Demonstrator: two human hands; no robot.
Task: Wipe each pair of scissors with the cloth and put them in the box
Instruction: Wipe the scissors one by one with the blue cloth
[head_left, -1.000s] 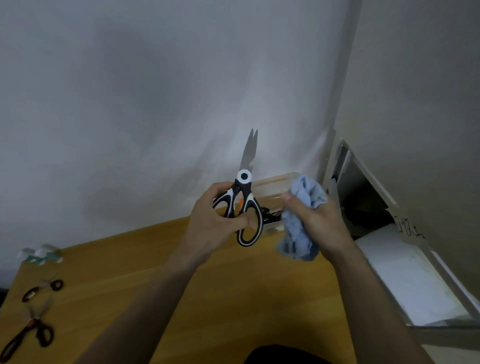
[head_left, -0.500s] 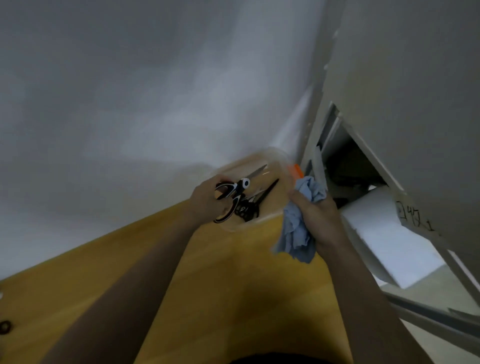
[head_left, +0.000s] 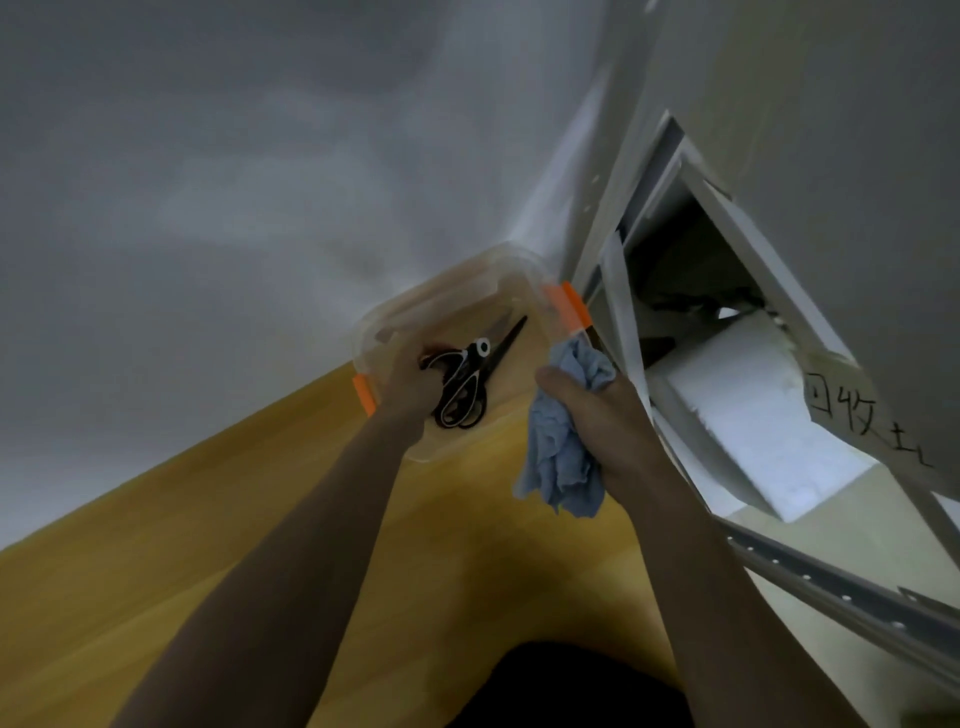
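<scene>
Scissors (head_left: 470, 376): black-and-white pair, down inside the clear box (head_left: 519, 270), blades toward the far corner.
Left hand (head_left: 410, 384): in the box at the handles; fingers hidden, grip unclear.
Right hand (head_left: 597, 415): fingers bunched round the blue cloth (head_left: 558, 457), just beside the box.
Surface (head_left: 208, 530): wooden, carrying the box.

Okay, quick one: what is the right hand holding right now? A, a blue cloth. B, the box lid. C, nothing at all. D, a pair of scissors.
A: the right hand grips a bunched blue cloth beside the box, while the scissors are at the left hand in the box.
</scene>
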